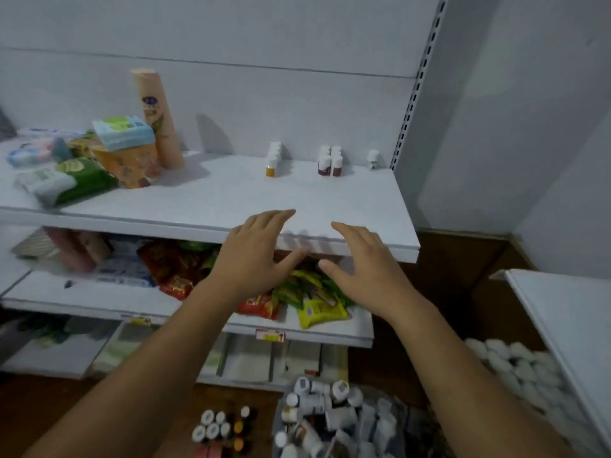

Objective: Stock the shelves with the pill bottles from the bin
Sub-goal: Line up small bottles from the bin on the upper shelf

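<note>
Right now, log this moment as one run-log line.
left hand: open, empty | right hand: open, empty | white-capped pill bottles: upright, rear of white top shelf | bin of loose pill bottles: below, untouched

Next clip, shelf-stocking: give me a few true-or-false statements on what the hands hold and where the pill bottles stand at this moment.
1. Both hands are empty. True: the left hand and right hand are open, fingers spread.
2. The white top shelf has no pill bottles. False: small white-capped bottles stand in rows at its back.
3. The bin of loose white pill bottles is low down, below the hands. True.
4. The tall peach bottle lies flat. False: it stands, leaning slightly.
</note>
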Motion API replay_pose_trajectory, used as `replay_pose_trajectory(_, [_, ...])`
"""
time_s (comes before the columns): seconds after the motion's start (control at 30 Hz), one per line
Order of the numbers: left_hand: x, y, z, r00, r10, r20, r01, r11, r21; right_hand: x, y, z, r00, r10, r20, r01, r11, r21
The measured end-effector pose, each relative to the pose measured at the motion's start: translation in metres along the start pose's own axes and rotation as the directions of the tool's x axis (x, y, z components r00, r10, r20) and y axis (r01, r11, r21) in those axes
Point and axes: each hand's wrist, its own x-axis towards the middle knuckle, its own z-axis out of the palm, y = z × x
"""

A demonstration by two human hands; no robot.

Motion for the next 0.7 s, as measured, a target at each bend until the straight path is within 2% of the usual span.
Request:
replay_pose_trajectory(0.27, [-0.082,0.055,0.064,0.994,-0.026,0.106,0.028,0.999,-0.016,-0.106,0.052,0.027,0.998,0.057,0.008,-0.057,0.997,0.049])
replay_pose_trajectory(0.4, [-0.126,0.059,0.106,0.971,-0.062,0.231,0.079,0.995,-0.065,-0.147,0.084,0.069,0.978,0.188,0.087,-0.197,0.975,0.099])
replay_pose_trajectory(0.57, [-0.159,0.029,0.167,0.890,-0.142,0.434,0.223,0.965,-0.140,-0.173,0.124,0.131,0.885,0.390,0.256,-0.432,0.891,0.137])
replay_pose_trajectory(0.7, [-0.178,-0.003,0.217,0.799,-0.219,0.561,0.354,0.924,-0.144,-0.186,0.142,0.183,0.799,0.476,0.368,-0.544,0.832,0.106])
